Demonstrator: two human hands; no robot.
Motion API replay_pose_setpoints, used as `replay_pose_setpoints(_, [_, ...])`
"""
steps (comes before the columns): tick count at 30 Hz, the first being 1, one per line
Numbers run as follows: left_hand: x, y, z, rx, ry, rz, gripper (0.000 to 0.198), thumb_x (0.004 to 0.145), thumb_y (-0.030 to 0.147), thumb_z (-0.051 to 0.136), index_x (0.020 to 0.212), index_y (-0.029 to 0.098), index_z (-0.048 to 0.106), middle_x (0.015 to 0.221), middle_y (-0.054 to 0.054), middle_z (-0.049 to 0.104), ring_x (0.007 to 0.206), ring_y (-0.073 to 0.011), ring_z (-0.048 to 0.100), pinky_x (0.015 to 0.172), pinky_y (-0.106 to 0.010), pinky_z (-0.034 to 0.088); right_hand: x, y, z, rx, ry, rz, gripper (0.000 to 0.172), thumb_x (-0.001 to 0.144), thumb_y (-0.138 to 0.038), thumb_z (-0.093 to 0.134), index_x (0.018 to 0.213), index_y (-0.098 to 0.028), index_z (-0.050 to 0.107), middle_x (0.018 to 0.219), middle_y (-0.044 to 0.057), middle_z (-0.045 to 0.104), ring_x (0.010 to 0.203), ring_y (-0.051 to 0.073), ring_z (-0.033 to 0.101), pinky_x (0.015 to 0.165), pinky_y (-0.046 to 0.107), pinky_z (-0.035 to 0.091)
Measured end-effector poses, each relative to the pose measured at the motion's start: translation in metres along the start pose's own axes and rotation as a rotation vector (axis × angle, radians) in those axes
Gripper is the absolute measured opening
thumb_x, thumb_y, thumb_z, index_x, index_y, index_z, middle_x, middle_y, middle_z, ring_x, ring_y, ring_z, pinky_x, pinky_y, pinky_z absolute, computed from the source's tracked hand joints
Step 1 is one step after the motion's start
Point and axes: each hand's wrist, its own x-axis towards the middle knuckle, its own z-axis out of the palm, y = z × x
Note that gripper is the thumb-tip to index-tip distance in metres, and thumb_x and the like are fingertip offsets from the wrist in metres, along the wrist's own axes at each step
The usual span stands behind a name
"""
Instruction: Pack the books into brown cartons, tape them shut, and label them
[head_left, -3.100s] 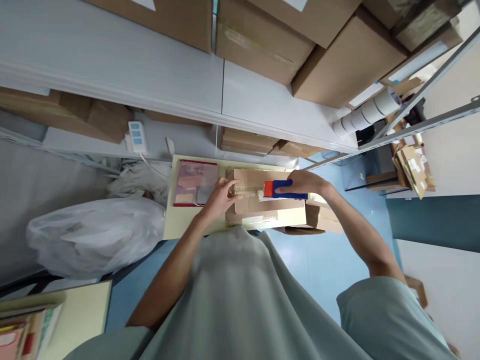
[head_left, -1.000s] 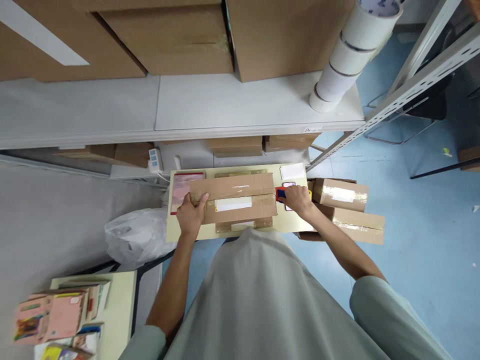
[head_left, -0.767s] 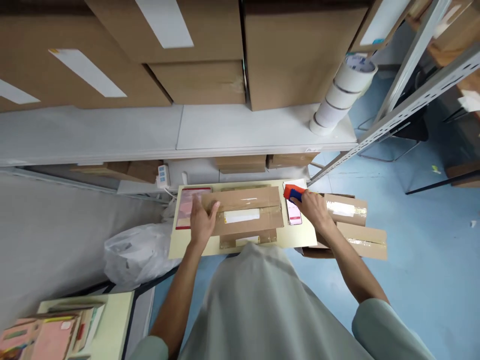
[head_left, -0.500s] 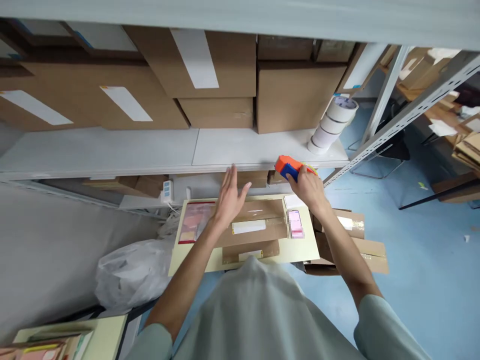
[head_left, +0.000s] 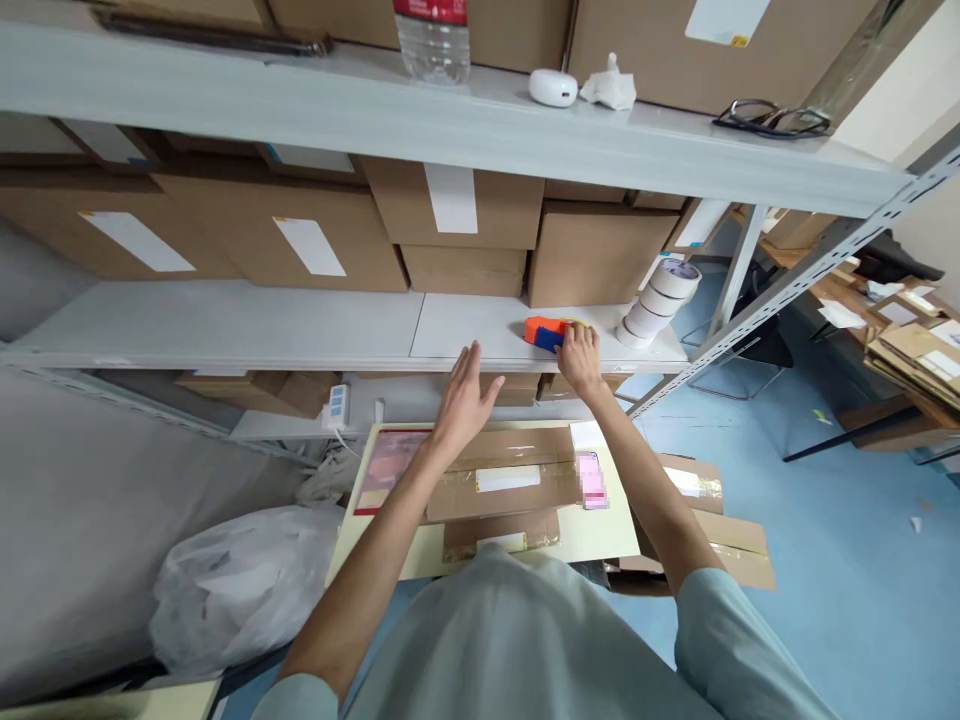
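Note:
My right hand (head_left: pixel 582 357) is closed on an orange and blue tape dispenser (head_left: pixel 545 333), at the front of the white middle shelf (head_left: pixel 322 325). The dispenser seems to rest on the shelf surface. My left hand (head_left: pixel 465 400) is open, fingers stretched forward, and holds nothing. It hovers over the left part of a taped cardboard box (head_left: pixel 540 470) with a white label. That box lies on a pale yellow table (head_left: pixel 600 540), and a smaller cardboard box (head_left: pixel 536 528) lies nearer my body. A phone (head_left: pixel 592 480) with a pink screen is beside the larger box.
A stack of tape rolls (head_left: pixel 651 312) stands at the shelf's right end. Large cartons (head_left: pixel 600 255) line its back. Overhead, the upper shelf (head_left: pixel 337 115) holds a bottle (head_left: pixel 433 45), a white case (head_left: pixel 553 88) and glasses (head_left: pixel 776 118). A plastic bag (head_left: pixel 247 580) sits left; opened cartons (head_left: pixel 731 545) lie right.
My right hand has moved left and lowered the tape dispenser onto the shelf, still gripping it. My left hand stays open over the box. The view has tilted up, showing the upper shelf.

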Motion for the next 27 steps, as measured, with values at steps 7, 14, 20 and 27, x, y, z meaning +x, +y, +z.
replay_pose_setpoints(7, [-0.127,-0.072,-0.020,0.160,-0.123,-0.635,0.072,0.104,0.058,0.059,0.153,0.005,0.060,0.144,-0.029,0.074,0.138,-0.0405,0.071,0.113,-0.049,0.058,-0.150,0.031,0.052,0.304,-0.053,0.230,0.076,0.113,-0.053,0.045,0.166,0.001,0.038,0.157,0.036,0.061,0.144,0.041,0.064,0.112,0.048,0.053])
replay_pose_setpoints(14, [-0.174,-0.043,0.004,0.305,-0.360,-0.784,0.066,0.098,0.073,0.066,0.130,0.017,0.076,0.109,-0.021,0.085,0.106,-0.0399,0.081,0.082,-0.039,0.056,-0.241,-0.001,0.092,0.407,-0.315,0.463,0.073,0.104,-0.068,0.059,0.151,-0.012,0.061,0.108,0.018,0.084,0.102,0.038,0.082,0.083,0.036,0.056])
replay_pose_setpoints(20, [-0.160,-0.054,-0.007,0.288,-0.419,-0.735,0.041,0.106,0.058,0.061,0.101,0.023,0.083,0.097,-0.009,0.086,0.095,-0.0289,0.078,0.073,-0.030,0.043,-0.233,0.005,0.098,0.600,-0.200,0.548,0.059,0.107,-0.063,0.054,0.133,-0.017,0.078,0.119,0.017,0.086,0.113,0.036,0.082,0.097,0.039,0.060])
replay_pose_setpoints(27, [-0.179,-0.032,-0.056,0.231,-0.223,-0.572,0.047,0.111,0.050,0.051,0.124,0.023,0.086,0.104,-0.013,0.087,0.093,-0.0310,0.080,0.076,-0.032,0.048,-0.261,0.024,0.049,0.930,-0.001,0.616,0.073,0.088,-0.077,0.077,0.126,-0.016,0.086,0.127,0.018,0.085,0.124,0.043,0.080,0.109,0.050,0.063])
